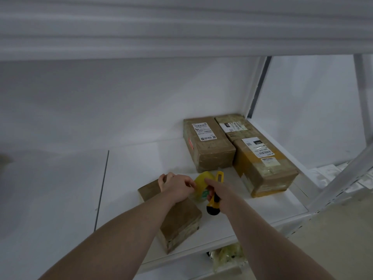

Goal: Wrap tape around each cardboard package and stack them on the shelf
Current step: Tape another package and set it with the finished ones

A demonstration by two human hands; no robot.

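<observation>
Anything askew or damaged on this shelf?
Mildly. The near package under the left hand lies skewed to the neat packages behind. The right package shows scuffed, torn-looking tape near its front corner.

Shelf (141,158) left half open; three packages (207,142) block back-right corner; upper shelf (181,37) seemingly low overhead.

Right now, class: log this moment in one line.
left hand: on box | right hand: holds cutter, tape | shelf: three boxes

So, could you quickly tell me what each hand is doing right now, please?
Left hand: rests on the cardboard package, fingers curled at the tape roll; grip cannot be told.
Right hand: grips the yellow utility knife.
</observation>
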